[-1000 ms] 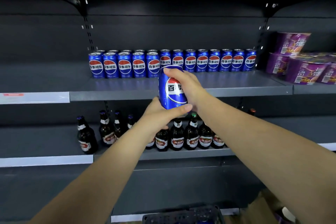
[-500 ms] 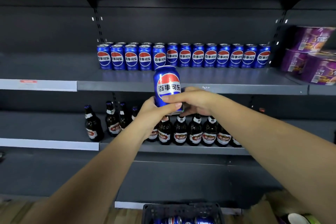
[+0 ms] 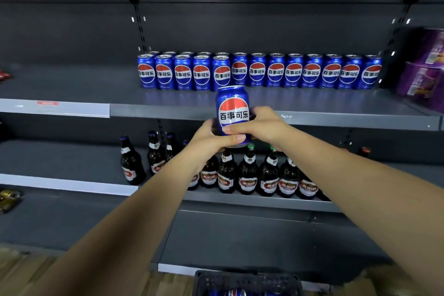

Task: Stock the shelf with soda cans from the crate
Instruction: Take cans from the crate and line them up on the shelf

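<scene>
Dark shop shelf [image 3: 312, 101], can [image 3: 232, 103] held upright at its edge.
Clasped low by left hand [image 3: 209, 138] and right hand [image 3: 264, 125]; row of cans [image 3: 276, 71] beyond, bottles [image 3: 247, 175] beneath.

Left hand [image 3: 209, 138] and right hand [image 3: 262, 125] grip one upright can [image 3: 232, 106] together, arms stretched forward.
The left forearm [image 3: 134, 218] rises from the lower left and the right forearm [image 3: 360, 180] from the lower right, both bare, meeting at centre. The left hand cups the can's lower left side, thumb laid across the front near the base. The right hand wraps the right side, fingers curled behind, thumb across the front just above the left thumb.
</scene>
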Motion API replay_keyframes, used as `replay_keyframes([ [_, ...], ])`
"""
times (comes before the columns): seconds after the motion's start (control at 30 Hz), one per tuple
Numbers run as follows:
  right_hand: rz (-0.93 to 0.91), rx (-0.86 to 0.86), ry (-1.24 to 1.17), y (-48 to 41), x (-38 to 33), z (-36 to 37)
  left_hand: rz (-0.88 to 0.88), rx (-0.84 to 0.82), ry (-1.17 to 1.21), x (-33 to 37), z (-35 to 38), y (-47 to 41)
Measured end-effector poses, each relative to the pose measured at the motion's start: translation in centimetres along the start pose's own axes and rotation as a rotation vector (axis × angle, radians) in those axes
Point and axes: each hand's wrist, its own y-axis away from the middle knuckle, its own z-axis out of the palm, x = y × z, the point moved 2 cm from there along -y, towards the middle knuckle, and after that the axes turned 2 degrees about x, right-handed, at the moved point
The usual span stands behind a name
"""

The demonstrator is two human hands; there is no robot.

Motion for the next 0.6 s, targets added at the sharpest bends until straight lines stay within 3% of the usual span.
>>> replay_keyframes([
  [0.27, -0.080, 0.229, 0.033, -4.5, -0.6, 0.2, -0.022, 0.019, -0.044, 0.7, -2.5, -5.0],
  [0.6, -0.061, 0.333, 0.132, -11.9, -0.6, -0.7, 0.073, 0.180, -0.063, 1.1, -4.7, -12.6],
])
